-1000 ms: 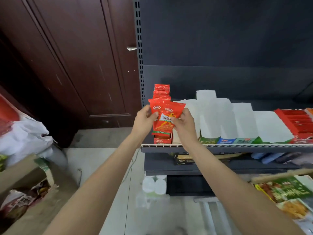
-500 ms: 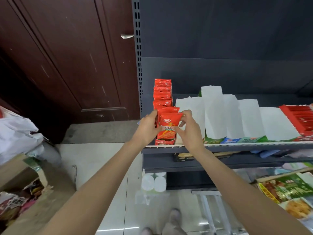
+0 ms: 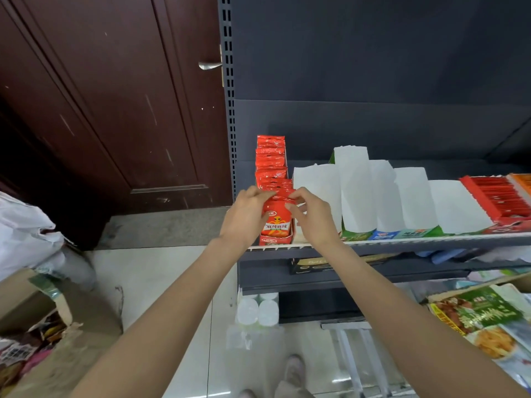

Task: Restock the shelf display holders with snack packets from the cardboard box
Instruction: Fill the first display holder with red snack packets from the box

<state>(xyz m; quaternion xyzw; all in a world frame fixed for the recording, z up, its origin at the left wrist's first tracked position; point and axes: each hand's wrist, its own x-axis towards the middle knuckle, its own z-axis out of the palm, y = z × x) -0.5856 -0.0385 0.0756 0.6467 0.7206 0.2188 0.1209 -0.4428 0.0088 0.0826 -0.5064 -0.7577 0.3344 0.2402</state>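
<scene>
- Left hand (image 3: 244,218) and right hand (image 3: 311,216): each pinches the top edge of the front red snack packet (image 3: 277,222), fingers curled over it from either side.
- Red display holder (image 3: 274,239): stands at the left end of the shelf (image 3: 402,243); the held packet sits upright at its front, with a row of like packets (image 3: 271,159) behind.
- White-backed holders (image 3: 373,193): ranged along the shelf to the right, then a red tray (image 3: 497,196).
- Room: dark slotted shelving upright (image 3: 227,110) beside a dark brown door (image 3: 115,110) with a metal handle (image 3: 209,65); pale tiled floor (image 3: 161,282).
- Cardboard box (image 3: 26,317): on the floor at lower left, open, packets inside, well apart from both hands.
</scene>
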